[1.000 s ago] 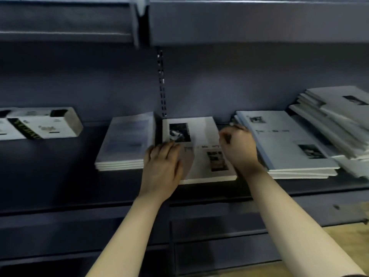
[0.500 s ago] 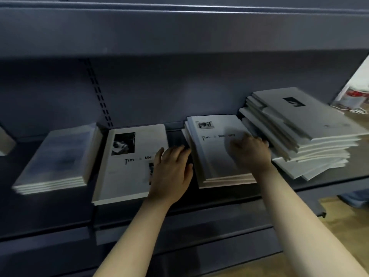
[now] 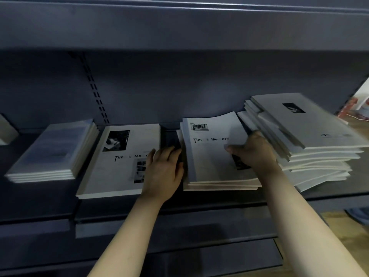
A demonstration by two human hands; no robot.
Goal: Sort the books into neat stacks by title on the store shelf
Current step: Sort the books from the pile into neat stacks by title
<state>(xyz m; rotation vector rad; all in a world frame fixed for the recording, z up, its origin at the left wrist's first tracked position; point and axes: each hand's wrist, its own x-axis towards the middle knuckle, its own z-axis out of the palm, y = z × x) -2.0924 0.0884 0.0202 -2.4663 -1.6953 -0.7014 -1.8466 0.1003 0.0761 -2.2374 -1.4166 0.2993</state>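
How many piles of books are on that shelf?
4: a bluish paperback stack at the left, a lone white Time & Memory book beside it, a white stack under the right hand, a tall messy grey stack at the right. More may sit off-frame.

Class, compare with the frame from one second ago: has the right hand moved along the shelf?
Yes. The right hand moved right, from the single book's right edge to the far side of the middle stack.

I see a short stack of white "Time & Memory" paperbacks; just left of it lies one matching white paperback, right of it a tall untidy white pile.
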